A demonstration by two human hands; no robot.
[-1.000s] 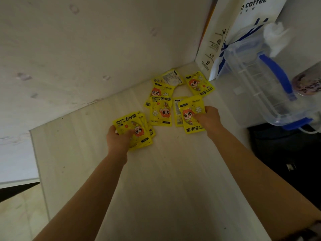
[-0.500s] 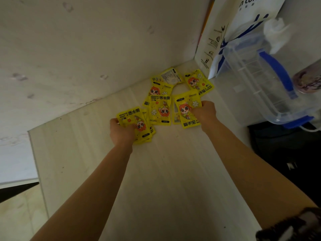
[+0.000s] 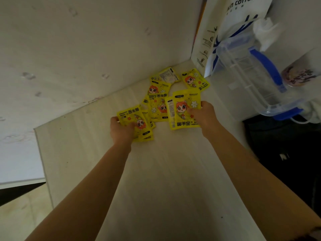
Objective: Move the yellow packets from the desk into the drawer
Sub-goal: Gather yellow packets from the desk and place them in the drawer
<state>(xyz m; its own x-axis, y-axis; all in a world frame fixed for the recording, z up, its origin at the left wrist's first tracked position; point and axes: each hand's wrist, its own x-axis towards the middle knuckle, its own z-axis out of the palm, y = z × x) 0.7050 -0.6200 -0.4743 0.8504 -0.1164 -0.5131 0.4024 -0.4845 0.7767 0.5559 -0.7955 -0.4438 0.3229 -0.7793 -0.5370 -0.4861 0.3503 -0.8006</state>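
both hands are on yellow packets at the far end of a pale desk, near the corner where two white walls meet. the left hand is closed around a small stack of packets; its fingers curl over the near edge of the stack and the thumb lies on top. the stack looks a little lifted at the near side, but i cannot tell if it is fully off the desk. the right hand grips one packet by its right edge, thumb on the printed face, and a second packet, turned face down, shows at its left side. if the hand holds both of them, i cannot tell.

between and behind the hands more packets lie loose on the desk: an overlapping group in the middle, one packet face down near the wall, and one face up just beside a white paper bag with blue print and the word "coffee". in front of the bag stands a clear plastic box with blue clips. a cup with a printed pattern is at the right edge. no drawer is in view. all the packets are on the desk or in the hands.
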